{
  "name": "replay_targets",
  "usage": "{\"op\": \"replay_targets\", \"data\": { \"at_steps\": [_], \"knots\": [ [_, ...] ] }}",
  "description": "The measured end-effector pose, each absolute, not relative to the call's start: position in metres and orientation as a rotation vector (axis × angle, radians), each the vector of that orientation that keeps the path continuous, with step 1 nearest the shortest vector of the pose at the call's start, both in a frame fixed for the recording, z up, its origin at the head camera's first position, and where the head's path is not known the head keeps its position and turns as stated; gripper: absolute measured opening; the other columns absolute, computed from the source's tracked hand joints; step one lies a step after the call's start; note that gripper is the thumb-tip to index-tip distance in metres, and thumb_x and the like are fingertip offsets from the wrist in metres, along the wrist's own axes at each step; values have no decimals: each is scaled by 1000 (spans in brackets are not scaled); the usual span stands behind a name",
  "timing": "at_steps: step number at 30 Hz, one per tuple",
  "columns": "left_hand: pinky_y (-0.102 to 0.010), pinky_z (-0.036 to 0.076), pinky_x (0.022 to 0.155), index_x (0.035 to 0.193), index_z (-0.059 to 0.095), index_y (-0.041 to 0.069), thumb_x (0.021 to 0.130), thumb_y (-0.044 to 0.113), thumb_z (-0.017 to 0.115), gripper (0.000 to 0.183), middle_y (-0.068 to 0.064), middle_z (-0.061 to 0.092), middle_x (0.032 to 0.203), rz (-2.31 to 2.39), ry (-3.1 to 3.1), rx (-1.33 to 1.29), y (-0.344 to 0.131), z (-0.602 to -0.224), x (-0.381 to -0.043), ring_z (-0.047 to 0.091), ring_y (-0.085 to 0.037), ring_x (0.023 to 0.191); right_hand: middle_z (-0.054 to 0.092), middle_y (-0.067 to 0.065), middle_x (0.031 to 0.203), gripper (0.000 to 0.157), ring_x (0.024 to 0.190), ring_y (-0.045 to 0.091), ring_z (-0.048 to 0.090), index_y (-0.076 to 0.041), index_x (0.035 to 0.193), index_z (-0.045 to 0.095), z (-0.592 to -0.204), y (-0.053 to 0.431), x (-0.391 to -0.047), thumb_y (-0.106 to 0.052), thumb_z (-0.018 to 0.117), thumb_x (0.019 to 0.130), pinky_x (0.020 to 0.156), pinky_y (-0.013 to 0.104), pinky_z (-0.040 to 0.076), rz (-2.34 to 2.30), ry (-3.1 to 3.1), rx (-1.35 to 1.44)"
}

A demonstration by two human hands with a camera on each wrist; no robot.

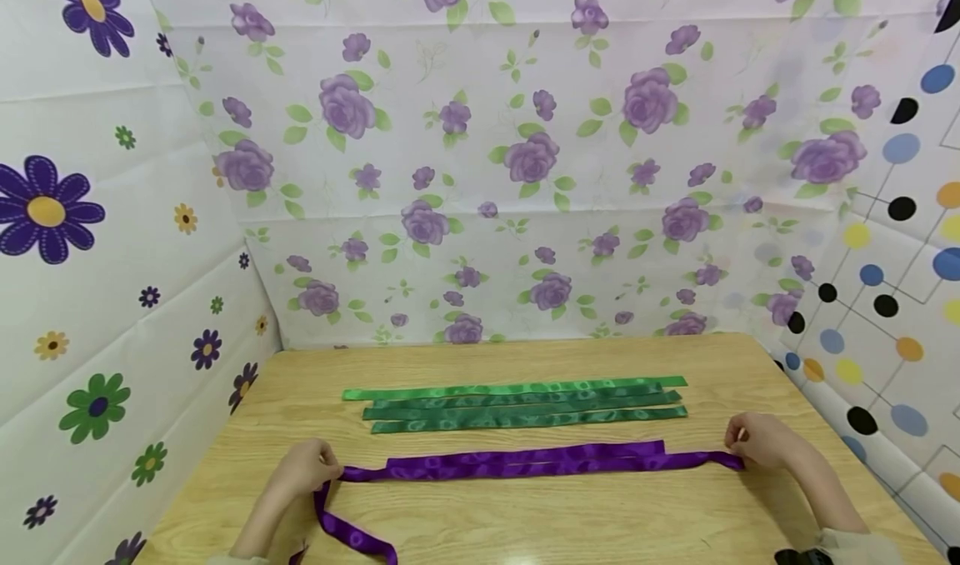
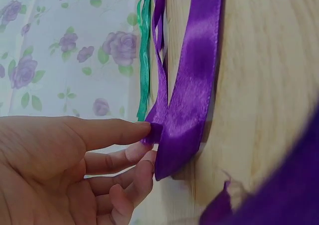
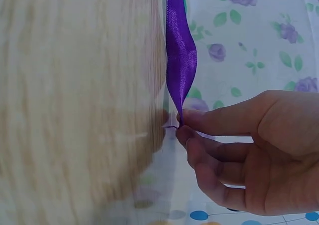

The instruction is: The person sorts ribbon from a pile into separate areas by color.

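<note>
A long purple satin ribbon [image 1: 705, 459] stretches across the table between my two hands. At its left, my left hand [image 1: 303, 467] pinches it between thumb and fingers. From there a loose purple tail [image 1: 348, 534] hangs down and runs toward the near edge. The right end is pinched by the thumb and fingertips of my right hand [image 1: 767, 442]; in the right wrist view the ribbon [image 3: 180, 55] narrows and twists into that grip. A shorter-looking purple strip [image 1: 525, 452] lies just behind the held ribbon. In the left wrist view, a wide purple band [image 2: 194, 80] passes beside the fingertips.
Several green ribbons lie side by side behind the purple ones, a bright green one [image 1: 517, 388] farthest back and a dark green one [image 1: 525, 420] nearest. The wooden table [image 1: 570, 523] meets a flowered cloth [image 1: 480, 282] at the back, with patterned cloths on both sides.
</note>
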State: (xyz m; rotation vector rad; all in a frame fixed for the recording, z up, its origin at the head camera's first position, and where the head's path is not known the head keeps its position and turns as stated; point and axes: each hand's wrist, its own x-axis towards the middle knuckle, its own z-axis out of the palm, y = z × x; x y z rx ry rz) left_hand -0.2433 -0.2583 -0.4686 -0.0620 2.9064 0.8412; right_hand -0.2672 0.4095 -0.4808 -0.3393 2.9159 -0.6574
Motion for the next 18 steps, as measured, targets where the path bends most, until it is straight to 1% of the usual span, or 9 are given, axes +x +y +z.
{"op": "replay_targets", "data": {
  "at_steps": [5,7,12,15,18],
  "knots": [
    [-27,43,53,75,61,2,83,10,69,14,-4,60,70,846,2924,-67,-265,-464,-241,54,-14,58,61,1,75,6,65,11,51,-6,80,62,-476,409,-266,-2,62,84,56,26,42,-640,2989,-341],
    [-27,41,52,75,61,2,85,11,67,14,-4,59,69,849,2923,-77,-268,-462,-239,52,-14,57,62,1,76,6,67,12,52,-5,82,62,-474,408,-267,-3,60,87,58,27,43,-627,3011,-350],
    [-28,41,53,77,62,2,88,12,62,15,-4,59,68,867,2925,-85,-269,-457,-234,53,-14,57,66,2,83,8,71,7,56,-4,92,65,-471,402,-270,-7,58,93,61,27,46,-653,3058,-441],
    [-29,43,53,78,63,1,89,12,62,15,-5,61,68,889,2934,-72,-269,-456,-233,55,-15,58,68,3,86,9,72,4,57,-5,94,67,-471,396,-271,-9,59,94,61,25,47,-694,3098,-494],
    [-29,45,53,80,64,0,90,12,62,15,-7,62,70,935,2908,-55,-270,-455,-231,56,-16,59,68,1,87,9,72,2,57,-9,96,67,-471,389,-273,-11,58,96,62,24,47,-708,3136,-489]
  ]
}}
